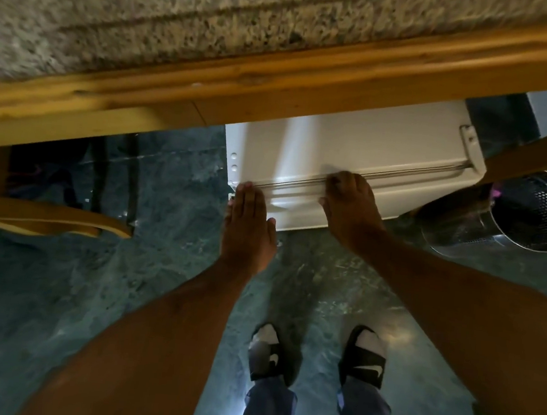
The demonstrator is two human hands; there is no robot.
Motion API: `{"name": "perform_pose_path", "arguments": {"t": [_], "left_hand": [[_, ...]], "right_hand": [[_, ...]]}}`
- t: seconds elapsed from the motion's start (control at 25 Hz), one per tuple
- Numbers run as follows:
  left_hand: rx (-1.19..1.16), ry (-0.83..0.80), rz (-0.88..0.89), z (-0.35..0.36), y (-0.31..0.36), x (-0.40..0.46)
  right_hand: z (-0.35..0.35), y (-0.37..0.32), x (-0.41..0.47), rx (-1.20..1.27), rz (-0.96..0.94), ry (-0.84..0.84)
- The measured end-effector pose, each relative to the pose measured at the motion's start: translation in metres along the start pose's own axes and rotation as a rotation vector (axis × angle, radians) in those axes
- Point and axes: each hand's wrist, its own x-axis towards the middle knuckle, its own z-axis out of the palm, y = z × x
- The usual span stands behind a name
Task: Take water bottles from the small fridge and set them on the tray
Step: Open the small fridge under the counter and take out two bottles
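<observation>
I look down on a speckled stone counter point(183, 17) with a wooden edge point(276, 85) running across the top of the view, and a dark green polished floor point(60, 288) below it. Tucked under the counter sits the small fridge point(337, 146), white, seen from above, its door shut and a thin seam line running along the front. A perforated metal bin point(529, 216) stands just right of the fridge; a wooden chair point(33, 216) is off to the left.

My left hand point(250, 228) lies flat, fingers stretched out, on the fridge's front left corner. My right hand point(351, 211) rests at the seam near the middle, fingers curled over the door's top edge. Below, my feet wear black slides point(364, 361) over white socks.

I see no water bottles or tray.
</observation>
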Motion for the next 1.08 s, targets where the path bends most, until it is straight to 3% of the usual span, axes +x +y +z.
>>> {"name": "perform_pose_path", "arguments": {"t": [0.4, 0.8, 1.08], "left_hand": [[0.093, 0.011, -0.035, 0.025, 0.016, -0.065], [0.087, -0.041, 0.010, 0.032, 0.028, -0.067], [0.037, -0.108, 0.079, 0.051, 0.055, -0.064]], "right_hand": [[-0.001, 0.013, -0.049, -0.014, -0.132, -0.041], [0.012, 0.066, -0.129, 0.067, -0.302, -0.086], [0.026, 0.083, -0.179, 0.178, -0.091, 0.007]]}}
